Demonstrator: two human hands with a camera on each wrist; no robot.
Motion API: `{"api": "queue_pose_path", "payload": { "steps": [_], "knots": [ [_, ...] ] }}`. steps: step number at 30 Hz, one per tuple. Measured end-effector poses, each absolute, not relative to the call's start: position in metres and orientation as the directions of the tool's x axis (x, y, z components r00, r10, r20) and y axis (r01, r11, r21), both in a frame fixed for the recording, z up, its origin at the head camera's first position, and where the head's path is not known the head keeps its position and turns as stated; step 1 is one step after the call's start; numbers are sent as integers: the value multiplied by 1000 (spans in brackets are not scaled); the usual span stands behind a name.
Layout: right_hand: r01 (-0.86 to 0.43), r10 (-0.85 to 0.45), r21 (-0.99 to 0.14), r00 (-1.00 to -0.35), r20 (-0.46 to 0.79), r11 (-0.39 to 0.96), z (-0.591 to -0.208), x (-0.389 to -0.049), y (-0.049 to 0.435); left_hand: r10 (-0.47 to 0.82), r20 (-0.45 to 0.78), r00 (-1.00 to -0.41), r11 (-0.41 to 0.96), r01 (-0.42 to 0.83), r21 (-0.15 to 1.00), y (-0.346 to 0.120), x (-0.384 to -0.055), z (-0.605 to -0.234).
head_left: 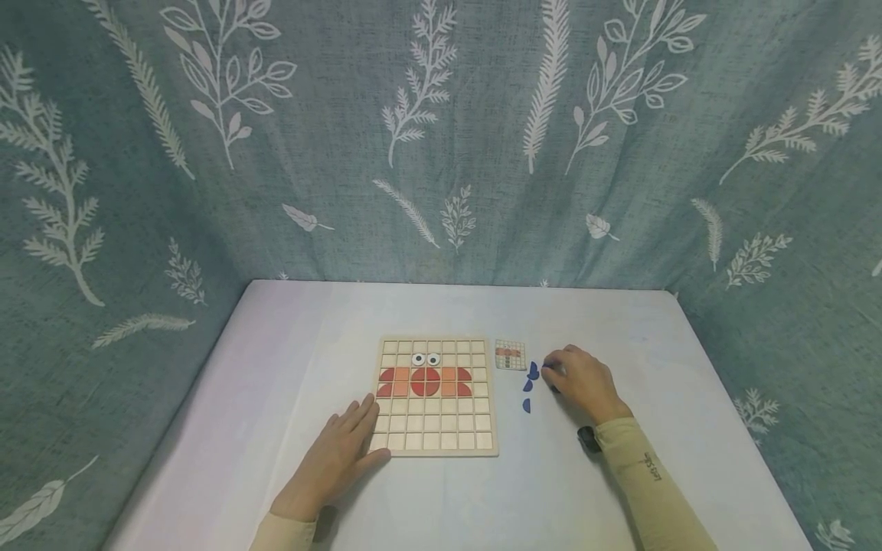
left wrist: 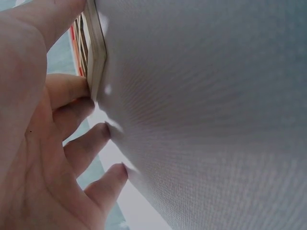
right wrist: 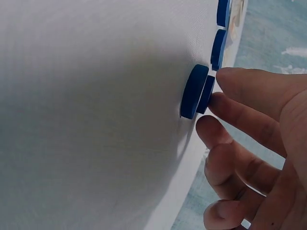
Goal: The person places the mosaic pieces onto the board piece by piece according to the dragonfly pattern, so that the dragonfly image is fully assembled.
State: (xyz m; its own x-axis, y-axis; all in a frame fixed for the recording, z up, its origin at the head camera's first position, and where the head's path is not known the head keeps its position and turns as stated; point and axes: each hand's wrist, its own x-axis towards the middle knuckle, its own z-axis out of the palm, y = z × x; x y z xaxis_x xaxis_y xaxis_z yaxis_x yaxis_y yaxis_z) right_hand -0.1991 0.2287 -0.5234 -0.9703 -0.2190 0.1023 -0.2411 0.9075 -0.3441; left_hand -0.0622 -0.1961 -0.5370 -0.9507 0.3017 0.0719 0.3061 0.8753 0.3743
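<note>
A square wooden grid board lies flat on the table, bearing red and orange pieces and two round eye pieces. At its lower left edge rests my left hand, fingers spread and thumb near the corner; the left wrist view shows the board's edge by the thumb and fingers. To the right of the board, my right hand pinches a blue quarter-circle piece between thumb and index finger. Close beside it stands another blue piece. More blue pieces lie to the hand's left.
A small pattern card printed with a grid and an orange figure lies just right of the board. The white table is walled by a teal leaf-print curtain at the back and sides.
</note>
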Motion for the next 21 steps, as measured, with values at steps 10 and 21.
{"api": "queue_pose_path", "payload": {
  "steps": [10,21],
  "knots": [
    [-211,-200,-335,-978,67,918,-524,-199,226,300,84,-950,874,309,375,-196,-63,-537],
    [-198,-192,-328,-980,53,923,-522,-192,225,301,98,-949,873,315,373,-196,-63,-539]
  ]
}}
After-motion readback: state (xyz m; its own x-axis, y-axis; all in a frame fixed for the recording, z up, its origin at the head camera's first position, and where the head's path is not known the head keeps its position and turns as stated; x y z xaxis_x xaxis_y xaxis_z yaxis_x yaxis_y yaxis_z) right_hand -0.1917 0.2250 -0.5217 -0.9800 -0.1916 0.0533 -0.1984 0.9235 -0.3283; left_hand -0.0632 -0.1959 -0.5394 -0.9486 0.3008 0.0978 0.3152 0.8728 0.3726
